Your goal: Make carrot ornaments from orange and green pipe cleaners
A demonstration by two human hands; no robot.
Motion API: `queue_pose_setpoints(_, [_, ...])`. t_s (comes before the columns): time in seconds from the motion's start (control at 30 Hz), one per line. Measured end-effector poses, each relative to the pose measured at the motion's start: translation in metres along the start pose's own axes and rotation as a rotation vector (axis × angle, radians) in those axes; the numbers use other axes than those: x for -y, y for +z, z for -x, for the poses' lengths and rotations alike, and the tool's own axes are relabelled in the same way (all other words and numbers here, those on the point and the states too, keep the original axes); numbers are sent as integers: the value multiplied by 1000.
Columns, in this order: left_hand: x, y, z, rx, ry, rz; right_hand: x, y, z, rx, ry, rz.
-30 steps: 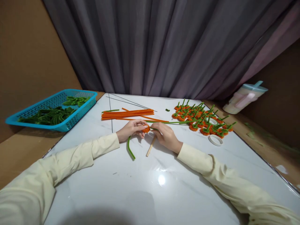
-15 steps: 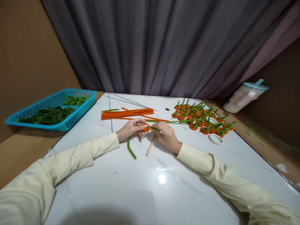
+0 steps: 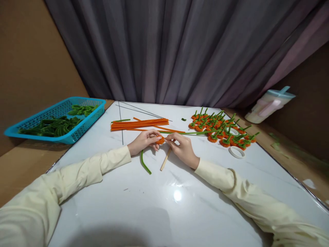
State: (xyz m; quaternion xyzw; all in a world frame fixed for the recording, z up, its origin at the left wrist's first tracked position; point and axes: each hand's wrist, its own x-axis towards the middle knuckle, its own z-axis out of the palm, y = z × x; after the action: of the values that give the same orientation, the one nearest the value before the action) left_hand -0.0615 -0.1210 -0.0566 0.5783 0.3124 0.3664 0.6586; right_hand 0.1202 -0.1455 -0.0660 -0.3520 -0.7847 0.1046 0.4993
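A small ribbed orange pumpkin (image 3: 160, 140) made of pipe cleaner is held between the thumb and fingers of my left hand (image 3: 146, 140). My right hand (image 3: 182, 147) pinches close against the pumpkin's right side, on a short green pipe cleaner mostly hidden by the fingers. Below my left hand, a curved green pipe cleaner (image 3: 145, 163) lies on the white table. A thin wooden stick (image 3: 166, 160) rests under my right hand, its upper end covered. Just behind both hands is a bundle of orange pipe cleaners (image 3: 140, 125).
Several orange pumpkins with green stems (image 3: 221, 128) stand grouped at the right, beside a white ring (image 3: 236, 152). A blue basket (image 3: 69, 138) of green pieces sits at the left. A lidded cup (image 3: 267, 106) stands far right. Thin dark wires (image 3: 140, 110) lie at the back.
The fingers of my right hand have shifted slightly left, closer to the pumpkin. The green piece seen in them before is now mostly hidden. My left hand keeps its place.
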Motion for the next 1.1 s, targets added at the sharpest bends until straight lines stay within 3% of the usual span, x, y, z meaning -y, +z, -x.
queue_pose_setpoints(0.1, [-1,0,1,-3,10,-6,0,0,0,-20,95,-67])
queue_pose_setpoints(0.33, [-4,3,1,19,-85,20,2,-2,0,27,83,-63])
queue_pose_setpoints(0.63, [2,0,-1,28,-1,-23,1,1,-3,30,271,-192])
queue_pose_setpoints(0.83, [5,-1,0,57,21,-113,-1,1,-2,54,290,-252])
queue_pose_setpoints(1.1, [2,2,4,84,55,-212,-9,1,-4,182,584,-656])
